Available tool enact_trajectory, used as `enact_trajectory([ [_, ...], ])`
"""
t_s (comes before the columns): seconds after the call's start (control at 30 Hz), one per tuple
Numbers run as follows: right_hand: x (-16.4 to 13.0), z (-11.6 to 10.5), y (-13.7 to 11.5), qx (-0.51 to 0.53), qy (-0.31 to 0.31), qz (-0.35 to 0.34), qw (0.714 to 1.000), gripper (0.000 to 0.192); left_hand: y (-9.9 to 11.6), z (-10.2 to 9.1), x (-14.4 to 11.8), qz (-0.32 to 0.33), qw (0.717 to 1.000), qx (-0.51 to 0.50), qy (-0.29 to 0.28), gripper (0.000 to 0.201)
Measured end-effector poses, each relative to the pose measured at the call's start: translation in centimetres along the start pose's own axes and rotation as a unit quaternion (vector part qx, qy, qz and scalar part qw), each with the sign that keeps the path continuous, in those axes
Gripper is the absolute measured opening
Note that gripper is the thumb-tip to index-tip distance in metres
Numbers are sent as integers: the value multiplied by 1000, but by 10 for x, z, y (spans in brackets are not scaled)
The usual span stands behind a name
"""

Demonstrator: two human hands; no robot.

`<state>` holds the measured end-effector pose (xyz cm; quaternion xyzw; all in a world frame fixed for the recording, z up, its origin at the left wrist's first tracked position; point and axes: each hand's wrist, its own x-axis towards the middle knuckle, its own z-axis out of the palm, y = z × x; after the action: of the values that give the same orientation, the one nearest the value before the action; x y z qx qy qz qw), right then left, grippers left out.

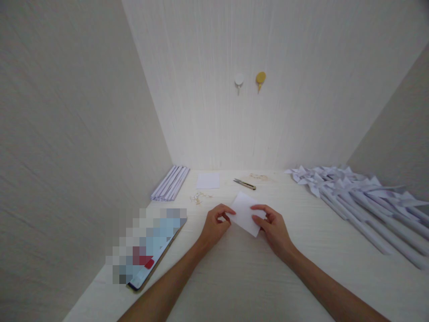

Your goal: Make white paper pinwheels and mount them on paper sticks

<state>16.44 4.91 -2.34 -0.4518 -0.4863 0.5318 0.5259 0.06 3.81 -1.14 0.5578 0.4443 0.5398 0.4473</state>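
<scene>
Your left hand (pixel 214 226) and right hand (pixel 273 228) each pinch an edge of the white rectangular paper sheet (pixel 247 213), held low over the pale wooden surface (pixel 234 277); small metal snips (pixel 244 183) lie beyond it.

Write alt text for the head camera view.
Both hands, left hand and right hand, hold a small white paper over a pale table. Paper pinwheels lie right, rolled paper sticks left, a cutter behind.

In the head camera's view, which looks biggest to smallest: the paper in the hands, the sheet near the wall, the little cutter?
1. Paper in the hands, though it's nearer the camera.
2. Sheet near the wall.
3. Cutter.
</scene>
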Motion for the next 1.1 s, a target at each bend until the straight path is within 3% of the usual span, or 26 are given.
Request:
enact_trajectory([
  [0.17,-3,1,-4,18,-5,0,1000,27,-2,1,-1,7,999,46,10,34],
  [0.53,-5,4,-9,119,-22,28,992,29,0,1,2,-42,997,-23,58,4],
  [0.67,-6,4,-11,139,-35,24,989,31,1,0,4,-52,993,-46,100,11],
  [0.8,-5,4,-9,89,-32,17,995,30,0,-2,5,-63,988,-59,126,14],
  [1.1,-2,4,-4,76,26,13,997,26,-2,-1,4,-65,992,-51,101,14],
])
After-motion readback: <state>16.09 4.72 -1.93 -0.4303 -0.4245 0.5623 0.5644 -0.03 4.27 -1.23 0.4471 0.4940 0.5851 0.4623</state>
